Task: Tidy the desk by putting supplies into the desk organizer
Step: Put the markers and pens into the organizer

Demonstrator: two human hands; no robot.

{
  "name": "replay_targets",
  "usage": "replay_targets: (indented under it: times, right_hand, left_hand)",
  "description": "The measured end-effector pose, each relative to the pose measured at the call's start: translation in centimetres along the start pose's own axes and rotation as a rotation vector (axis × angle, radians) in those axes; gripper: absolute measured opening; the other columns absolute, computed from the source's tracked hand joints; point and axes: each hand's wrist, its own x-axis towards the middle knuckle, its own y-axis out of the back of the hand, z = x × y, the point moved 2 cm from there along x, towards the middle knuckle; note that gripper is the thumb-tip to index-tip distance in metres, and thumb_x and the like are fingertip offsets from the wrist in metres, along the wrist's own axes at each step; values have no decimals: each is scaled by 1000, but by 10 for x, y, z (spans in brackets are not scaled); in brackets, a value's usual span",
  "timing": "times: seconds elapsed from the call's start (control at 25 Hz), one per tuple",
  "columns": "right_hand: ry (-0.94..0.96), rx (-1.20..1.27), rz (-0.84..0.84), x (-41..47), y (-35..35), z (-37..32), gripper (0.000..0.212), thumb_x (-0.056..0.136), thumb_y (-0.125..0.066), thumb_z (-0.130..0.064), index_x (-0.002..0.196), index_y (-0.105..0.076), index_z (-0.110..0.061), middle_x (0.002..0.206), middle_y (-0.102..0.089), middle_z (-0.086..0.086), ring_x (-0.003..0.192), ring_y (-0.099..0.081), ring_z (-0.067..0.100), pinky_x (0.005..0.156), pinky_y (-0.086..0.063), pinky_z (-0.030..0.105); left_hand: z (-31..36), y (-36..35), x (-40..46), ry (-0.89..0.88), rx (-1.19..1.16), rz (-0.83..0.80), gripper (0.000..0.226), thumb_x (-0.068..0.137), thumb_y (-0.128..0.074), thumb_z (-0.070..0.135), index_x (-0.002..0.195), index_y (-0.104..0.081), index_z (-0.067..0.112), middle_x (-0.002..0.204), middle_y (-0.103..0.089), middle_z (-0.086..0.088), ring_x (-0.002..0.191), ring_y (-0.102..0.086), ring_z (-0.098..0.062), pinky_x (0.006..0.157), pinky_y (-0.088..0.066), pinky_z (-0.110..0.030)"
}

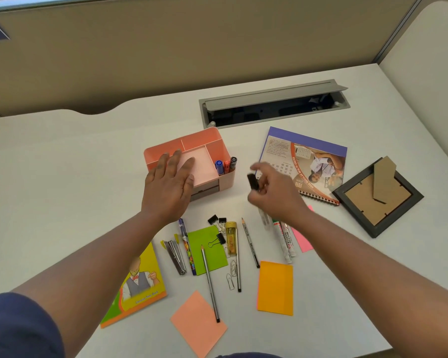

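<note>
Already three markers [226, 165] stand in salmon organizer [192, 143].

The right hand [272, 188] is motion-blurred; the small black item [253, 181] it pinches cannot be identified. The left hand [170, 184] covers the front left part of the organizer [189, 143]. The right forearm hides part of the markers [285, 239] and the pink note [303, 240]. The notebook [140, 282] lies partly beneath the left forearm. Marker label text is too small to read. Both sleeves are cut off by the frame edge.
</note>
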Motion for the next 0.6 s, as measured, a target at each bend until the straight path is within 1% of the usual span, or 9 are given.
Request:
replay_targets:
  times: [0.08, 0.16, 0.24, 0.28, 0.32, 0.4, 0.48, 0.56, 0.6]
  right_hand:
    - [164, 108, 192, 10, 23, -22, 48, 84, -67, -13, 130, -55, -21, 77, -63, 0, 65, -62, 14, 63, -58, 32]
    - [325, 189, 338, 19, 40, -40, 40, 88, -66, -12, 127, -55, -15, 83, -64, 2, 73, -64, 15, 67, -58, 27]
    - [423, 229, 432, 28, 49, -52, 34, 91, -65, -11, 123, -54, -9, 91, -64, 6, 81, -66, 16, 73, -58, 23]
    - [451, 239, 451, 33, 51, -56, 32, 92, -65, -11, 121, -54, -7, 93, -64, 8, 84, -67, 17, 75, -57, 22]
    - [470, 244, 444, 37, 50, -59, 29, 93, -64, -11, 120, -54, -6, 95, -65, 9, 86, -68, 18, 77, -57, 21]
    - [483, 221, 367, 44, 43, -61, 27, 95, -63, -13, 120, -54, -5, 100, -67, 8, 90, -69, 17, 79, -58, 20]
    - [478, 128, 250, 50, 32, -59, 26, 97, -61, -15, 122, -54, -9, 102, -67, 3, 93, -68, 15, 80, -59, 23]
    - [450, 14, 131, 55, 23, -57, 24, 99, -58, -19, 123, -54, -15, 105, -69, 3, 95, -67, 14, 79, -61, 30]
    - [426, -20, 80, 56, 21, -57, 24, 100, -56, -21, 124, -54, -17, 107, -70, 3, 95, -66, 13, 78, -61, 30]
  left_hand:
    - [0, 0, 0, -2, 2, 0, 59, 102, -12, 50, 156, -29, 32, 168, -14, -1, 154, -9, -28, 120, -18, -52]
    - [0, 0, 0, -2, 1, 1, 60, 102, -12, 51, 156, -28, 32, 168, -14, -1, 154, -8, -28, 120, -17, -51]
    - [0, 1, 0, -3, -3, 4, 59, 102, -12, 51, 156, -28, 32, 168, -14, -2, 154, -8, -28, 120, -17, -51]
    - [0, 1, 0, -3, -6, 4, 59, 102, -12, 51, 156, -28, 32, 168, -14, -2, 154, -8, -29, 120, -17, -52]
    - [0, 1, 0, -3, -9, 4, 59, 102, -13, 51, 156, -29, 32, 168, -14, -2, 154, -9, -29, 120, -18, -52]
    - [0, 1, 0, -1, -12, 1, 59, 102, -13, 51, 156, -29, 32, 168, -14, -2, 154, -9, -29, 120, -18, -52]
    - [0, 1, 0, 2, -8, -2, 59, 102, -12, 51, 156, -28, 32, 168, -13, -1, 154, -8, -29, 120, -17, -52]
    - [0, 1, 0, 7, 3, -6, 60, 102, -11, 52, 156, -27, 33, 168, -12, -1, 154, -7, -28, 120, -17, -51]
    - [0, 2, -1, 8, 5, -7, 60, 101, -10, 52, 156, -26, 33, 168, -11, 0, 154, -7, -27, 120, -17, -51]
